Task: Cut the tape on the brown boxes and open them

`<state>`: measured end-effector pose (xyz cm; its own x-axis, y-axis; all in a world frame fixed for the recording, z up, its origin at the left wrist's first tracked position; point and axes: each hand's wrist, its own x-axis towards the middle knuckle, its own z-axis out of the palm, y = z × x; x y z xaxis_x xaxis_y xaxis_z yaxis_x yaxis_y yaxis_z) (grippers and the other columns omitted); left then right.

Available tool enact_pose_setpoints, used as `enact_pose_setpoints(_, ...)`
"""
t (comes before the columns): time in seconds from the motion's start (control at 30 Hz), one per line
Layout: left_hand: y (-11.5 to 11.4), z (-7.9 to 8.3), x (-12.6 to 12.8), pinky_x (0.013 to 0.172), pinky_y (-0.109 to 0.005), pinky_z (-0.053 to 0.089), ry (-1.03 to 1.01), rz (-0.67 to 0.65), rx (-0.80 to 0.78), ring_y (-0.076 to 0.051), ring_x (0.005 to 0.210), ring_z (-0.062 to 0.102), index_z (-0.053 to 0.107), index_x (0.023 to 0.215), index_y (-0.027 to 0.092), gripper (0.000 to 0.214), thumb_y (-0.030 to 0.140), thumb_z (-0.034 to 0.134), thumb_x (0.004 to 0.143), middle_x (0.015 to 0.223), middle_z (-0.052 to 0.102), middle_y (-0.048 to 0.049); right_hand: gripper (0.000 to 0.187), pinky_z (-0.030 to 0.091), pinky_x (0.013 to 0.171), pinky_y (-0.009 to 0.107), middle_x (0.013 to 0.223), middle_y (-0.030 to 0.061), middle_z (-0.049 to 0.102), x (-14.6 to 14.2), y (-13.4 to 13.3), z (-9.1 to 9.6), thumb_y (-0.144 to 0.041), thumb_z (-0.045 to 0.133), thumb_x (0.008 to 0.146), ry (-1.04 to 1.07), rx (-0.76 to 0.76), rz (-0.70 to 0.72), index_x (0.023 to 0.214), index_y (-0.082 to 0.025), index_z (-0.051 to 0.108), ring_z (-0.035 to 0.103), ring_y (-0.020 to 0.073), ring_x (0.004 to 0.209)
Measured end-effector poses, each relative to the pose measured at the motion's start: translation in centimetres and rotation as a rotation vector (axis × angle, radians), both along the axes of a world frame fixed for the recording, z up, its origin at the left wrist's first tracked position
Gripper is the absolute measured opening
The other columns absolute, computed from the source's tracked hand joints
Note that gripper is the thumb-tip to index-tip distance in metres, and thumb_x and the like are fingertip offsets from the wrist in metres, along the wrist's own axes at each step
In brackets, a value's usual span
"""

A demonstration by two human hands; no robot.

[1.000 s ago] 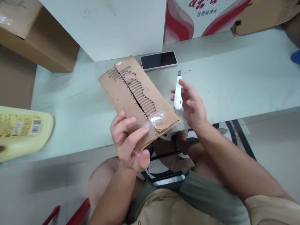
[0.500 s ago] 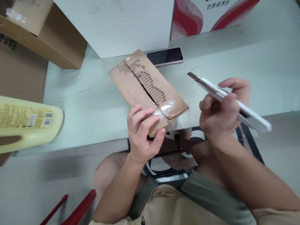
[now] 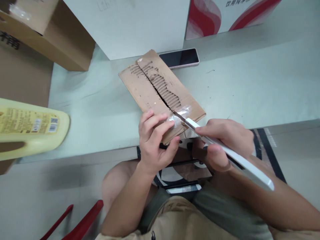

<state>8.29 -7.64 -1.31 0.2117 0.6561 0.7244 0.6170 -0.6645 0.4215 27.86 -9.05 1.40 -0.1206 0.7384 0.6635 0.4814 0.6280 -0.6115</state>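
A small brown cardboard box (image 3: 147, 88) lies slantwise at the table's near edge, its top torn to the corrugation along a dark centre seam. My left hand (image 3: 156, 141) grips its near corner, fingers on top beside clear tape (image 3: 183, 113) and thumb at the near side. In my right hand (image 3: 227, 140) is a white utility knife (image 3: 235, 155), held between thumb and fingers. Its extended blade meets the box at the seam, by the taped end. How deep the tip sits I cannot tell.
Behind the box lies a phone (image 3: 179, 58), in front of a tall white box (image 3: 145, 30). A red-and-white carton (image 3: 205, 20) stands at the back. On the left are a yellow jug (image 3: 60, 123) and brown cartons (image 3: 67, 40). The table's front edge runs above my knees.
My right hand has turned and come left and down with the utility knife, bringing the blade from the air onto the box's seam. My left hand keeps its grip on the box.
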Motion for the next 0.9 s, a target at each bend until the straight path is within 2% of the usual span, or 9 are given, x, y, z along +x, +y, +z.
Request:
enact_pose_setpoints(0.07, 0.0, 0.0, 0.0, 0.116, -0.052, 0.046, -0.019, -0.008, -0.001, -0.026, 0.119, 0.066, 0.064, 0.117, 0.023, 0.027, 0.041, 0.062, 0.098, 0.119, 0.069, -0.0094, 0.027, 0.046, 0.048, 0.028, 0.059, -0.0013, 0.060, -0.2, 0.2, 0.3, -0.035, 0.047, 0.103, 0.029, 0.086, 0.015, 0.092, -0.023, 0.068, 0.055, 0.0137, 0.047)
enact_pose_setpoints(0.1, 0.0, 0.0, 0.1, 0.117, -0.052, 0.046, -0.028, -0.010, -0.001, -0.026, 0.120, 0.065, 0.064, 0.117, 0.022, 0.026, 0.041, 0.062, 0.098, 0.119, 0.069, -0.0096, 0.025, 0.046, 0.047, 0.028, 0.059, -0.0011, 0.062, -0.3, 0.2, 0.3, -0.034, 0.049, 0.103, 0.065, 0.082, 0.023, 0.092, -0.023, 0.069, 0.056, 0.0139, 0.047)
enact_pose_setpoints(0.2, 0.0, 0.0, 0.0, 0.117, -0.050, 0.044, -0.035, -0.021, -0.001, -0.026, 0.121, 0.063, 0.065, 0.116, 0.022, 0.026, 0.039, 0.064, 0.097, 0.117, 0.069, -0.0096, 0.019, 0.045, 0.044, 0.027, 0.059, -0.0031, 0.064, -0.4, 0.2, 0.0, -0.036, 0.056, 0.100, 0.161, -0.039, 0.001, 0.093, -0.024, 0.070, 0.057, 0.0129, 0.044)
enact_pose_setpoints(0.33, 0.0, 0.1, 0.1, 0.117, -0.051, 0.044, -0.030, -0.014, -0.003, -0.027, 0.123, 0.061, 0.065, 0.115, 0.022, 0.026, 0.040, 0.064, 0.097, 0.116, 0.068, -0.0099, 0.010, 0.043, 0.041, 0.023, 0.055, -0.0054, 0.060, -0.1, -0.2, 0.9, -0.026, 0.058, 0.093, 0.084, -0.084, -0.039, 0.088, -0.025, 0.067, 0.053, 0.0101, 0.041)
enact_pose_setpoints(0.47, 0.1, 0.1, 0.1, 0.116, -0.050, 0.045, -0.033, -0.032, 0.010, -0.025, 0.117, 0.063, 0.065, 0.115, 0.020, 0.025, 0.037, 0.064, 0.097, 0.115, 0.068, -0.0104, 0.012, 0.043, 0.041, 0.021, 0.056, -0.0043, 0.062, 0.0, -0.5, 2.2, -0.019, 0.056, 0.091, 0.019, -0.112, -0.030, 0.085, -0.024, 0.065, 0.057, 0.0098, 0.043)
enact_pose_setpoints(0.67, 0.3, 0.0, 0.1, 0.115, -0.051, 0.047, -0.033, -0.036, 0.014, -0.025, 0.116, 0.063, 0.065, 0.116, 0.021, 0.025, 0.038, 0.063, 0.097, 0.114, 0.067, -0.0100, 0.013, 0.041, 0.040, 0.021, 0.055, -0.0054, 0.061, -0.3, -0.1, 2.0, -0.018, 0.052, 0.089, -0.026, -0.047, -0.034, 0.084, -0.023, 0.062, 0.051, 0.0078, 0.040)
enact_pose_setpoints(0.8, 0.3, 0.0, 0.0, 0.115, -0.052, 0.046, -0.031, -0.045, 0.007, -0.026, 0.117, 0.063, 0.064, 0.118, 0.024, 0.026, 0.039, 0.063, 0.097, 0.115, 0.067, -0.0092, 0.012, 0.044, 0.042, 0.023, 0.056, -0.0048, 0.061, -0.1, -0.5, 2.4, -0.019, 0.053, 0.089, -0.012, -0.094, -0.060, 0.084, -0.024, 0.063, 0.054, 0.0103, 0.042)
enact_pose_setpoints(0.9, 0.3, 0.0, -0.1, 0.116, -0.052, 0.044, -0.035, -0.050, -0.004, -0.026, 0.118, 0.063, 0.064, 0.119, 0.025, 0.027, 0.040, 0.063, 0.097, 0.116, 0.067, -0.0088, 0.013, 0.044, 0.041, 0.024, 0.054, -0.0047, 0.060, -0.1, -0.5, 2.6, -0.017, 0.054, 0.086, 0.010, -0.092, -0.024, 0.084, -0.026, 0.062, 0.053, 0.0112, 0.041)
